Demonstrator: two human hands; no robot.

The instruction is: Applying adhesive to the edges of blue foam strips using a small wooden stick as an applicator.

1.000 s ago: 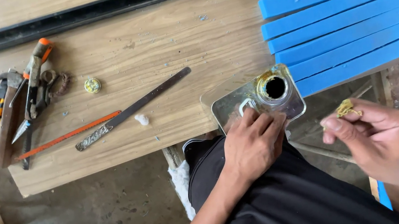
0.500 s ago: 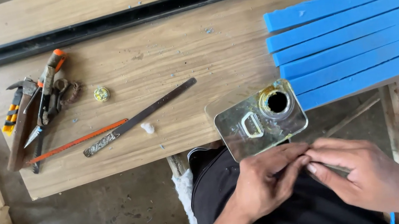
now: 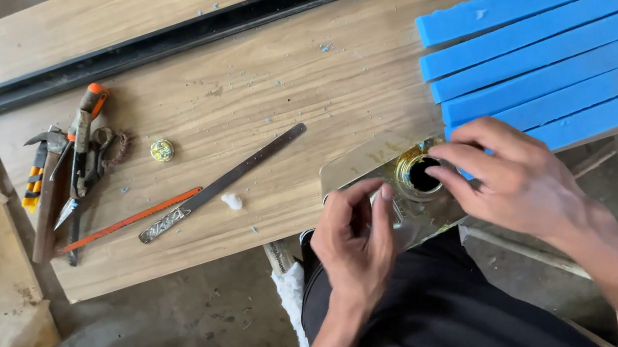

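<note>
right hand (image 3: 515,181): fingers curled round the brass-rimmed round opening (image 3: 419,173) of a flat shiny metal plate (image 3: 363,168), touching the rim. left hand (image 3: 356,240): fingers bent, tips on the plate's near part, pinning it; cannot tell if anything is pinched. plate lies at the near edge of the wooden tabletop (image 3: 262,97), just beside a row of blue foam strips (image 3: 557,45). further left: long grey metal file (image 3: 222,184), orange-handled hacksaw blade (image 3: 129,220).
</note>
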